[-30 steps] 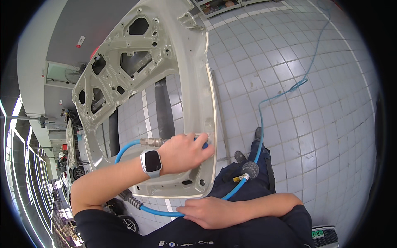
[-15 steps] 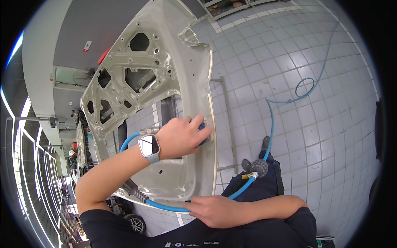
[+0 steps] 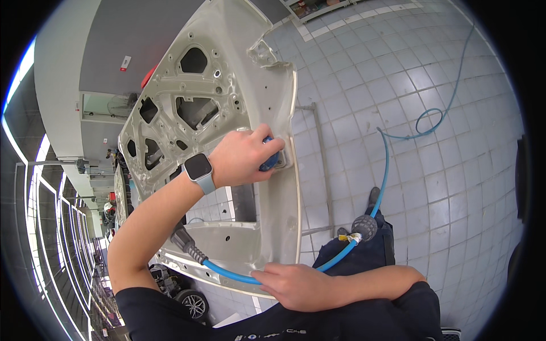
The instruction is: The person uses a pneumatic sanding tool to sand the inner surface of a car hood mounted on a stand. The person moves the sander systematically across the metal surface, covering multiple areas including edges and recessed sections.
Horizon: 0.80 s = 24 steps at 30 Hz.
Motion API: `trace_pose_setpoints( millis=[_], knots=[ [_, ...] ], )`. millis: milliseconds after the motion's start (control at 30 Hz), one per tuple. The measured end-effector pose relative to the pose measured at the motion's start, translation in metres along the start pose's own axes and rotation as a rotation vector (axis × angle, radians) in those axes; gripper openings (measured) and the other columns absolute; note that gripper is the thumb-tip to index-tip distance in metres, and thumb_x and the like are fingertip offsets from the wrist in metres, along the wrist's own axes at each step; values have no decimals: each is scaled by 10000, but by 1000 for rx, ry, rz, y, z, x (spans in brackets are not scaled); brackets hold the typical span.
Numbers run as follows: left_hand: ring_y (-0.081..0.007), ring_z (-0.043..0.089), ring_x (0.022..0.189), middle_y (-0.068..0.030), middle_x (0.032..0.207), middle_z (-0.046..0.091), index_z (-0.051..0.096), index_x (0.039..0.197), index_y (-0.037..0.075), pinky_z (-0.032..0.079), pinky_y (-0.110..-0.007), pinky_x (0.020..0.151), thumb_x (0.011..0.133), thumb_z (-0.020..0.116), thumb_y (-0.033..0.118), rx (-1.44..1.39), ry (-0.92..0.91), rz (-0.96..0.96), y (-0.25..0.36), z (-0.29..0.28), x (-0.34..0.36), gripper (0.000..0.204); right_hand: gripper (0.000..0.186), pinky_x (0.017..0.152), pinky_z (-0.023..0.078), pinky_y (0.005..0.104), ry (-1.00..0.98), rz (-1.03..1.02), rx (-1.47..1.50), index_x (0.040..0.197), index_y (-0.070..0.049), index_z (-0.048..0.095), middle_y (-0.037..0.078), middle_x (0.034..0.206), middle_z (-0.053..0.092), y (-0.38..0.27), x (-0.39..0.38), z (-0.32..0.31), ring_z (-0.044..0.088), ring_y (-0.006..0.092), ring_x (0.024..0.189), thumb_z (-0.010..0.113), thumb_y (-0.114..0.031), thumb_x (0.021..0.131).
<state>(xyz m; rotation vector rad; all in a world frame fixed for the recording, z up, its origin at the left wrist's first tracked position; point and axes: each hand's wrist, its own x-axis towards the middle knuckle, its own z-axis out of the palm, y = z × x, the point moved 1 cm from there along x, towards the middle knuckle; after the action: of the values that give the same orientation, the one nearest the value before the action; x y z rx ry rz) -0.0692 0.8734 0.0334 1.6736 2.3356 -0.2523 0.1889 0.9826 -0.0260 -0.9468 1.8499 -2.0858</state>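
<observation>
A bare, cream-coloured car door panel point(image 3: 278, 227) with several cut-outs spans the space before me. My left hand point(image 3: 243, 156), reaching from the lower left, grips a rounded blue air sander point(image 3: 271, 159) from above, at the panel's right-hand border. The sander's underside is hidden. Closer to my body, my right hand point(image 3: 296, 288) has its fingers wrapped round a thick blue air hose point(image 3: 233, 277). This hose runs left into a dark ribbed sleeve point(image 3: 190, 245) beneath my left forearm and right toward a grey ball-shaped cover point(image 3: 364, 228).
A metal stand point(image 3: 321, 153) shows beside the panel. Thin blue hose point(image 3: 429, 120) trails in a loop over the tiled floor point(image 3: 455, 210). A car wheel point(image 3: 191, 304) is at the lower left, and a shelf unit point(image 3: 324, 12) stands at the far end.
My left hand and the sander have moved up and slightly left along the panel's border, away from my body. My right hand stays on the hose.
</observation>
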Motion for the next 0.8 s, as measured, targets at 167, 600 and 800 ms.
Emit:
trace_pose_setpoints(
  millis=[167,600,800],
  knots=[
    [-318,693,718,-129,1063,588,607,1199,138,570,-427,630,770,835,266,-69,-34,35,44,17,-33,503,311,691,574,437,11,-32,28,1250,50,629,165,940,607,-5,-16,56,684,366,812,679,-116,991],
    [-300,675,658,-132,1018,581,616,1164,115,562,-407,584,750,836,242,125,28,307,171,72,-140,485,322,765,559,455,163,16,-63,1293,38,627,165,967,622,-10,-58,273,670,376,871,645,-131,1019],
    [-266,694,708,-127,1035,578,596,1172,103,584,-395,576,723,868,274,185,-64,413,216,91,-182,551,316,767,559,461,177,24,-86,1299,13,632,162,992,631,-14,-71,311,672,380,896,633,-147,1027]
  ],
)
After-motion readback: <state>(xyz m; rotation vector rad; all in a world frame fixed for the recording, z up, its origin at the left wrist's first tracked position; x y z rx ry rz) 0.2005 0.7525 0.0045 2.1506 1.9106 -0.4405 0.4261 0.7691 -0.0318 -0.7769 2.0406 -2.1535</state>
